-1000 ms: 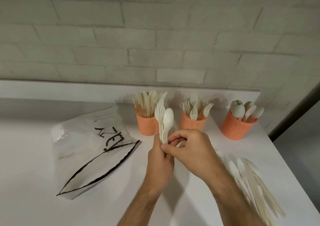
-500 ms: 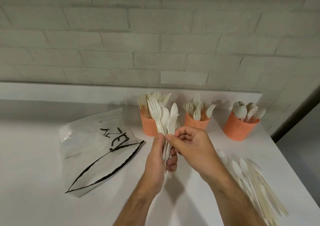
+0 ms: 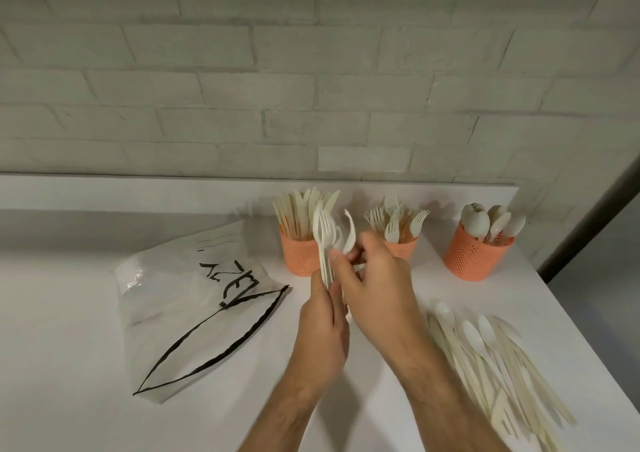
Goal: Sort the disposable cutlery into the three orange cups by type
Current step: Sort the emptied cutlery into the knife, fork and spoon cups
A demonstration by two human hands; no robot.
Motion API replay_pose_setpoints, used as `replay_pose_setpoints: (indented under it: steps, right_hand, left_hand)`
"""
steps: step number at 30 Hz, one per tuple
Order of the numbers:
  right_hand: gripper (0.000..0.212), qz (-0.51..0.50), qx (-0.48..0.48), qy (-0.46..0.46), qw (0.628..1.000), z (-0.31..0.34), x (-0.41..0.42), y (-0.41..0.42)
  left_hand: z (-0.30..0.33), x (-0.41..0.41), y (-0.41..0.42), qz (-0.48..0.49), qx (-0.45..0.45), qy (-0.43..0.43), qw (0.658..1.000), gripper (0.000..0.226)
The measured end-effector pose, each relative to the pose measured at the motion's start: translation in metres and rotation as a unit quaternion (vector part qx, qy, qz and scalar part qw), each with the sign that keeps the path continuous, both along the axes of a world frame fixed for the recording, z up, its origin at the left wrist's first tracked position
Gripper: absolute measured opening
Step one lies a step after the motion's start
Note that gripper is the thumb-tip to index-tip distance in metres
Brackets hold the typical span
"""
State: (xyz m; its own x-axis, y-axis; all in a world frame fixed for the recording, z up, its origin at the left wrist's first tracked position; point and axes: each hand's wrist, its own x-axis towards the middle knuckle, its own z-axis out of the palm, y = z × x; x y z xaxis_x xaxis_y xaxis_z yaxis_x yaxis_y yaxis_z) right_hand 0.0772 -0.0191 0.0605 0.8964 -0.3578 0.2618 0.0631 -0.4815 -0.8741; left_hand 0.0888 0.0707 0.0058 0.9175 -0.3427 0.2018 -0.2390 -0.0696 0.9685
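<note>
Head view. The left hand (image 3: 323,327) grips a small bunch of cream-white plastic cutlery (image 3: 325,243) by the handles, fingers curled round them, held upright above the white table (image 3: 69,313). A fork with its tines up shows at the bunch's left; a curved spoon, seen edge-on, leans out at its right. The right hand (image 3: 375,278) pinches into the bunch from the right, thumb against the handles; which piece it holds cannot be told.

Landmark: the middle orange cup (image 3: 403,249), perforated, partly hidden behind the right hand, holding forks with tines up. Left of it stands the left orange cup (image 3: 299,254), filled with knives, just behind the held bunch. Right of it, well apart, stands the right orange cup (image 3: 476,257), filled with spoons, bowls up. Nearer the person and to the right of the landmark lies a loose pile of unsorted cutlery (image 3: 495,361), flat on the table. Far left of the landmark lies a clear plastic bag (image 3: 194,299) with black lettering.
</note>
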Motion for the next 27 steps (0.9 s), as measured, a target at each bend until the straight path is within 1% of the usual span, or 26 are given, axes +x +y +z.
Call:
replay_pose_setpoints:
  steps: [3, 6, 7, 9, 12, 15, 19, 22, 25, 27]
  right_hand:
    - [0.019, 0.001, 0.046, 0.022, 0.999, -0.004, 0.005, 0.002]
    - [0.027, -0.002, 0.041, 0.043, 0.998, -0.004, 0.006, 0.0]
    - [0.027, -0.007, 0.041, 0.04, 0.998, -0.004, 0.006, 0.0]
    - [0.024, -0.015, 0.054, 0.034, 0.998, -0.004, 0.005, 0.0]
    - [0.02, 0.003, 0.096, 0.044, 0.994, -0.005, 0.006, -0.006]
    - [0.02, 0.03, 0.124, 0.058, 0.99, -0.006, 0.007, -0.012]
    - [0.017, 0.055, 0.165, 0.065, 0.983, -0.006, 0.007, -0.017]
    - [0.009, 0.087, 0.2, 0.05, 0.975, -0.005, 0.006, -0.019]
    - [0.017, 0.12, 0.211, 0.028, 0.97, -0.005, 0.005, -0.02]
    - [0.016, 0.124, 0.213, 0.013, 0.969, -0.004, 0.004, -0.02]
  left_hand:
    - [0.006, -0.003, -0.001, 0.003, 0.004, -0.025, 1.0, 0.033]
    - [0.005, -0.002, -0.001, 0.005, 0.014, -0.027, 1.0, 0.044]
    - [0.004, -0.001, -0.001, 0.002, 0.019, -0.033, 0.999, 0.048]
    - [0.001, 0.002, -0.001, -0.012, 0.019, -0.036, 0.999, 0.049]
    - [0.001, 0.004, -0.001, -0.049, 0.004, 0.001, 0.999, 0.038]
    - [0.002, 0.005, 0.004, -0.092, -0.02, 0.06, 0.994, 0.036]
    - [0.007, 0.009, 0.012, -0.124, -0.033, 0.086, 0.988, 0.04]
    - [0.013, 0.011, 0.015, -0.143, -0.047, 0.09, 0.984, 0.043]
    - [0.019, 0.014, 0.018, -0.157, -0.092, 0.102, 0.978, 0.05]
    - [0.023, 0.015, 0.02, -0.18, -0.117, 0.12, 0.969, 0.055]
